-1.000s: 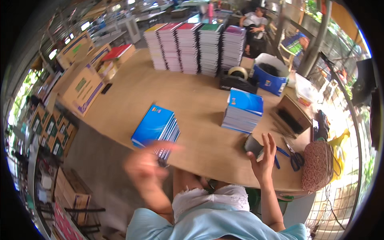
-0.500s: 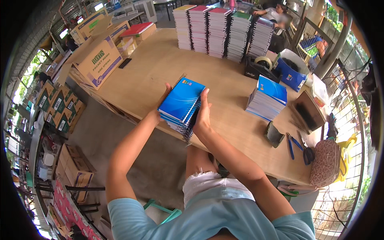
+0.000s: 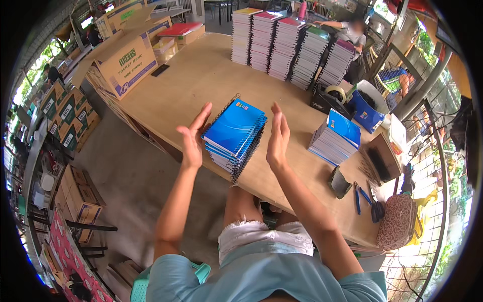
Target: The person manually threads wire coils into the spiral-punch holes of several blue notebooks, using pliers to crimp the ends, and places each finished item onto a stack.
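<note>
Blue notebook stack (image 3: 235, 137) between open hands; second stack (image 3: 334, 137) beside, cardboard box (image 3: 123, 65) left.

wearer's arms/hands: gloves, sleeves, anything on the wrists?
Both arms are bare from shoulder to fingertips. Left hand and right hand: no gloves, no rings, watch or bands visible. Light blue sleeveless top and white frayed-hem shorts.

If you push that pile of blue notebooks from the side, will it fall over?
The stack of blue spiral notebooks already leans and is stepped, so a side push would probably slide the top ones off. It sits near the table edge, so some might drop. Many thick books: likely heavy.
</note>
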A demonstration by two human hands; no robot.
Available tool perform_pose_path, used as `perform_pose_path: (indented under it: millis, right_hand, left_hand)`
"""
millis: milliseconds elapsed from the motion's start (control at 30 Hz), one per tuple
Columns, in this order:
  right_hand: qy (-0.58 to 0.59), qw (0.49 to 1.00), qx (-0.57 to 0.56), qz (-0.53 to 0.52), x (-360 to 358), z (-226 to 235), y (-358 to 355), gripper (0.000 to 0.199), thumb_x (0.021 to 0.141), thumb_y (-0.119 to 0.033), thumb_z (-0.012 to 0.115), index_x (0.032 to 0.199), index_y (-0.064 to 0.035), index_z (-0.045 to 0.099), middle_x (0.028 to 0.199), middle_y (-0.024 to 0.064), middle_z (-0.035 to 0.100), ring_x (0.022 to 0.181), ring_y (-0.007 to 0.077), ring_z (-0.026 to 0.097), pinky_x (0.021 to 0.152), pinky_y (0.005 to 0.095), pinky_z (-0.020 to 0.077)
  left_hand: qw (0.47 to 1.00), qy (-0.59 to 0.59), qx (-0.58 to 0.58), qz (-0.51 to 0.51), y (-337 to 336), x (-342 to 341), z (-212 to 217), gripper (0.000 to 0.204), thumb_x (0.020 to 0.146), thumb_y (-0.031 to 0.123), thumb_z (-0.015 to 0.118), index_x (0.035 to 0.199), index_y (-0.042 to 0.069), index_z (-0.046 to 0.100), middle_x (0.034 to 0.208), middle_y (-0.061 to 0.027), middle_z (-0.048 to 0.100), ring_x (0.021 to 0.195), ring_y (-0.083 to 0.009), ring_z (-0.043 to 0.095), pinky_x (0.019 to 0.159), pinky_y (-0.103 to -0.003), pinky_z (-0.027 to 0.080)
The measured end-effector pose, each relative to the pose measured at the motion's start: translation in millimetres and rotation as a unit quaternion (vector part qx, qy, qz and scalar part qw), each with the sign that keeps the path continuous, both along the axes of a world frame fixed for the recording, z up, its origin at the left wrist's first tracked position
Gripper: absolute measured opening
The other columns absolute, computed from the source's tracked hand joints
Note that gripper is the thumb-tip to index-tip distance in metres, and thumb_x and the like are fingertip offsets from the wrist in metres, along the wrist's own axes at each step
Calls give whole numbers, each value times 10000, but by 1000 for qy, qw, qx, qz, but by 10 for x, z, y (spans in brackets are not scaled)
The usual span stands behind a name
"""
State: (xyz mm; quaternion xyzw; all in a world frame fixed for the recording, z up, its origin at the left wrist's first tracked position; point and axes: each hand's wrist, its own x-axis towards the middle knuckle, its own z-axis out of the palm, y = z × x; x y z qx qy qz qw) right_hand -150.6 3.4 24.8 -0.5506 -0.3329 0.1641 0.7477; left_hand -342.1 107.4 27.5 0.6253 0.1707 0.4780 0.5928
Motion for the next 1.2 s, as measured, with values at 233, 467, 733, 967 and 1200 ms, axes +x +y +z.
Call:
perform_pose_path:
  millis: [233,467,733,967,1200]
  right_hand:
    - [50,998,-27,-19,-137,177,407,543,1034,-456,579,947,37,789,773,95,730,715,128,605,727,293,512]
    - [64,997,18,-46,-177,183,484,509,1003,-433,623,813,17,766,640,58,657,634,115,543,634,327,483]
    - [-410,879,-63,-236,290,248,-1426,280,798,-240,823,1052,-141,759,1319,145,574,1248,357,505,1024,482,419]
    - [-403,723,-484,-285,1068,-722,-2797,537,763,-454,805,1269,-327,678,1407,128,470,1268,419,441,919,584,428]
    - [-415,717,-477,-294,1285,-607,-3303,597,732,-407,821,1305,-356,661,1359,105,534,1239,354,474,984,604,371]
  left_hand:
    - [967,2,147,208,-213,200,-67,1062,981,762,98,1186,-91,697,1191,-217,709,1140,-317,666,1053,-408,476]
    - [974,-28,103,198,-76,201,-160,1135,929,834,113,1138,-109,709,1168,-209,719,1102,-315,670,1068,-421,469]
    - [833,-307,393,241,-1350,164,599,574,1037,338,327,1249,-165,503,1257,-376,527,1088,-454,621,968,-544,544]
    - [986,126,81,-77,-1458,2634,400,638,903,285,781,1383,-31,503,1418,-195,485,1246,-230,505,946,-367,516]
    - [922,314,112,-198,-411,3765,90,325,799,251,866,924,-7,712,801,-59,691,655,-133,620,569,-293,511]
